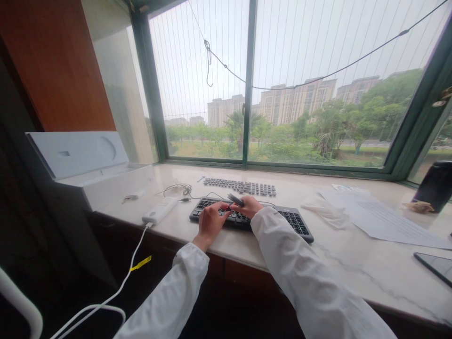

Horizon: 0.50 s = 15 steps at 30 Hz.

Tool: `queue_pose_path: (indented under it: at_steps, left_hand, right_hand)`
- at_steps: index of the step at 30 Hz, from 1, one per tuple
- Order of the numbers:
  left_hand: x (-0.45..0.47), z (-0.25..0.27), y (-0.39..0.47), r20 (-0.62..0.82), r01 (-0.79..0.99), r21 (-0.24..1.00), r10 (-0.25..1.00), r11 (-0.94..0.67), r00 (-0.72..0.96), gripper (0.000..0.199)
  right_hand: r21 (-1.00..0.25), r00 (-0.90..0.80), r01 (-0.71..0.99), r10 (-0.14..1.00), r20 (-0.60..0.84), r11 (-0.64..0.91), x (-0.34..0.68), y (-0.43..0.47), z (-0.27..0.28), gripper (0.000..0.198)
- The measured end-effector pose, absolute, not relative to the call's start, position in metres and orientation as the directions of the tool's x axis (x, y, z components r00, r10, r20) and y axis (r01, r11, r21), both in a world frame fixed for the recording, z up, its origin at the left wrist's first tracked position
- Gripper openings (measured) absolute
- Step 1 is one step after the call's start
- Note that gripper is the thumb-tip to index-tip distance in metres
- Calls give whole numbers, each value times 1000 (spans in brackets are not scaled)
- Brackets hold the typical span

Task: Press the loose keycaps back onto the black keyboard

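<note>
A black keyboard (295, 223) lies near the front edge of the counter; much of its face shows bare key sockets. Over its middle, my left hand (211, 220) is closed, thumb and fingertips pinched together at the keys; whatever they grip is too small to make out. Beside it, my right hand (247, 206) is wrapped round a dark tool with a thick handle (235, 199), its working end hidden by the fingers. Behind the keyboard, loose grey keycaps (240, 186) are laid out in rows.
A white power strip (160, 211) and the keyboard's coiled cable (185, 189) lie to the left, near an open white box (106, 188). On the right are a crumpled tissue (328, 214), paper sheets (384, 221), a tablet-like device (436, 266) and a black cylinder (435, 186).
</note>
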<state>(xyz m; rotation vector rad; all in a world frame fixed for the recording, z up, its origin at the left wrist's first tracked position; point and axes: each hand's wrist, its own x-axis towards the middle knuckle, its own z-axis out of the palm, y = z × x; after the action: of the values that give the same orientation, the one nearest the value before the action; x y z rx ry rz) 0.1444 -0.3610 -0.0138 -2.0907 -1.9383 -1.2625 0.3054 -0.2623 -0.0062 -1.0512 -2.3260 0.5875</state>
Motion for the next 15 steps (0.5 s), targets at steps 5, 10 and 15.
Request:
queue_pose_path:
  at_steps: [5, 10, 15]
  left_hand:
    - [143, -17, -359, 619, 825, 479, 782, -299, -76, 17]
    - [136, -16, -351, 643, 794, 531, 751, -297, -148, 24]
    - [125, 1, -327, 621, 842, 461, 779, -279, -82, 18]
  right_hand:
    - [-542, -500, 590, 798, 337, 599, 306, -264, -5, 42]
    - [-315, -315, 837, 864, 392, 448, 315, -263, -5, 23]
    - [-166, -241, 937, 910, 336, 309, 318, -263, -7, 22]
